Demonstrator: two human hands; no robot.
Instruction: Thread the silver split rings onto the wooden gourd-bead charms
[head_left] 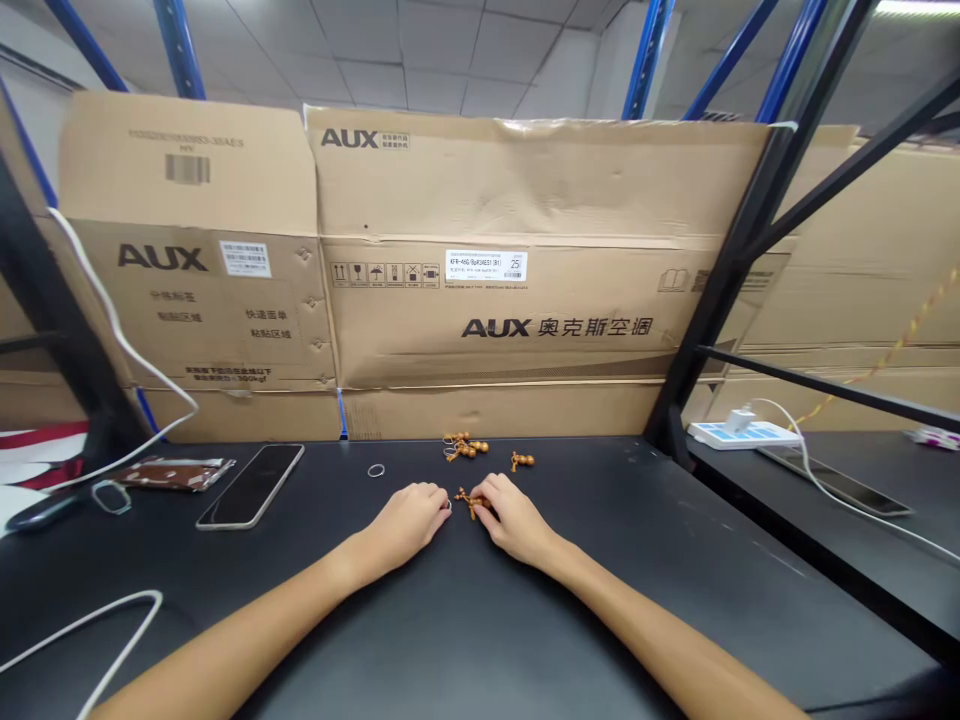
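Both hands rest on the black table (465,620), close together near its middle. My left hand (411,520) has its fingers curled and pinches a small metal ring at the fingertips. My right hand (511,518) is closed on a small brown gourd-shaped wooden charm (469,500) that sticks out between the two hands. Farther back lie a cluster of the same brown charms (465,447), a single charm (522,460) and a loose metal ring (376,470).
A phone (251,484) lies face up at the left, beside a brown packet (174,473) and white cables (90,620). Cardboard AUX boxes (517,280) wall the back. A black frame post (720,290) rises at right; beyond it sit a power strip (742,433) and another phone (840,484).
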